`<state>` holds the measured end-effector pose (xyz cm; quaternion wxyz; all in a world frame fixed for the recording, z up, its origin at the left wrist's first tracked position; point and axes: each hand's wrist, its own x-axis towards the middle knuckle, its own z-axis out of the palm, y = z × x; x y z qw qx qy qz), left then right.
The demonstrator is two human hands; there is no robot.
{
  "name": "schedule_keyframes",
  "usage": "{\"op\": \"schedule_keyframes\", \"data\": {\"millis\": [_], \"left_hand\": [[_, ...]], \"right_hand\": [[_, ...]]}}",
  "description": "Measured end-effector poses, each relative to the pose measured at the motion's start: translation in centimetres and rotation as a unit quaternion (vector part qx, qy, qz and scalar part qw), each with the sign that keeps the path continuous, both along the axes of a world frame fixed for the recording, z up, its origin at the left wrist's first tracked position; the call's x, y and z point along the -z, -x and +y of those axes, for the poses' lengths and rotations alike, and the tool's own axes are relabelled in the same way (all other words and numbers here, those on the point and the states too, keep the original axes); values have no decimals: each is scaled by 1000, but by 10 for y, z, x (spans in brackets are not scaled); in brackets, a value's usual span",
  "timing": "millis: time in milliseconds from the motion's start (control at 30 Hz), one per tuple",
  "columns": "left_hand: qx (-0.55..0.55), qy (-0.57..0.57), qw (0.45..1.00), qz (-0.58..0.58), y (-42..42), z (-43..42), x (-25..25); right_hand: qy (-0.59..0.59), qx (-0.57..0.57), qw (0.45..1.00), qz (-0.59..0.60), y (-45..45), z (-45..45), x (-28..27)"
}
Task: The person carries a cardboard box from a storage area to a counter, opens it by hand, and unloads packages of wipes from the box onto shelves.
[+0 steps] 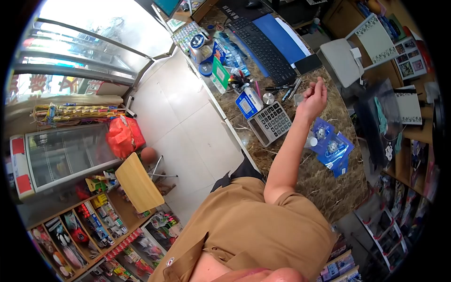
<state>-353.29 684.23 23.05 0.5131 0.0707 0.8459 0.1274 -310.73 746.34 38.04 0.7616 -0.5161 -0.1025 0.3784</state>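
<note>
My right hand (314,99) is raised over the marble-patterned counter (338,197), palm partly turned up. Its fingers are loosely bent and a little apart, with no object visible in them. Just left of it are a calculator (271,123), a round silver-topped item (268,98) and several pens (292,89). Below the hand, near my forearm, lie blue plastic packets (334,146) with shiny round items inside and a small white cup-like object (311,141). A dark phone-like slab (308,64) lies above the hand. My left hand is out of view.
A black keyboard (263,49) and blue folder (279,37) lie farther along the counter. Payment-code stands (248,104) and a round tub (197,42) line its left edge. A wooden folding chair (139,182), red bag (124,136) and glass-fronted cabinet (70,155) stand left.
</note>
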Motion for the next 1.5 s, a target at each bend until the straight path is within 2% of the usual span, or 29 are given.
{"op": "schedule_keyframes", "data": {"millis": [67,100,200,267,300,400,433,467,500,533,567,600,633,667,700,733,767,833,900,933,1000,1033,1100,1167,1233,1300,1367,1433,1500], "left_hand": [[12,4,1000,4,5,1,-3],[18,7,1000,5,8,4,-7],[16,-5,1000,1,18,16,-7],[-20,-26,999,-14,17,32,-10],[-79,-58,995,-33,16,47,-23],[-97,-75,992,-38,12,66,-40],[-97,-75,992,-41,9,69,-45],[-86,-60,994,-32,5,72,-48],[-75,-46,996,-23,3,74,-50],[-75,-47,996,-26,2,71,-49],[-66,-32,997,-29,5,65,-41],[-57,-18,998,-32,6,62,-36],[-57,-21,998,-35,8,59,-37],[-43,-12,998,-42,8,59,-40],[-28,-7,998,-49,5,67,-43],[0,15,1000,-22,2,73,-53],[-1,11,1000,-24,1,73,-53],[-92,-31,995,-26,16,56,-42],[-114,-38,993,-15,19,50,-42],[-135,-35,990,-4,17,47,-41],[-134,-38,990,-6,11,39,-41],[-127,-33,991,-4,7,38,-41],[-100,-39,994,-5,-6,39,-44],[-71,-42,997,0,-6,23,-28],[60,-35,996,51,5,-13,18],[75,-65,994,50,10,-33,50],[102,-74,991,47,14,-36,56],[102,-65,992,29,27,-37,65],[92,-62,994,7,32,-34,63]], "right_hand": [[-42,44,996,63,-12,1,-7],[-41,46,996,61,-17,-1,-17],[-151,27,985,84,-25,-21,-60],[-200,10,978,63,-31,-34,-92],[-222,4,974,39,-35,-41,-108],[-170,-16,977,-125,-55,-60,-151],[-169,-16,977,-128,-62,-57,-155],[-68,-86,967,-228,-68,-52,-158],[35,-152,933,-323,-75,-46,-160],[79,-214,913,-339,-85,-23,-137],[149,-294,853,-404,-96,4,-112],[152,-360,837,-382,-121,41,-34],[215,-406,781,-424,-134,69,33],[289,-454,688,-487,-133,88,74],[276,-409,616,-614,-133,98,125],[319,-394,591,-627,-123,105,137],[305,-345,604,-651,-121,111,168],[382,-413,562,-606,-120,132,208],[428,-447,572,-538,-112,139,200],[447,-460,612,-462,-101,137,177],[447,-453,614,-467,-94,135,171],[444,-459,631,-441,-100,138,191],[439,-450,724,-283,-106,136,211],[428,-447,748,-239,-111,130,191],[409,-427,777,-217,-115,119,173],[396,-404,803,-189,-128,107,155],[329,-430,818,-191,-150,95,132],[276,-387,820,-319,-175,80,109],[246,-331,875,-254,-193,48,51]]}}
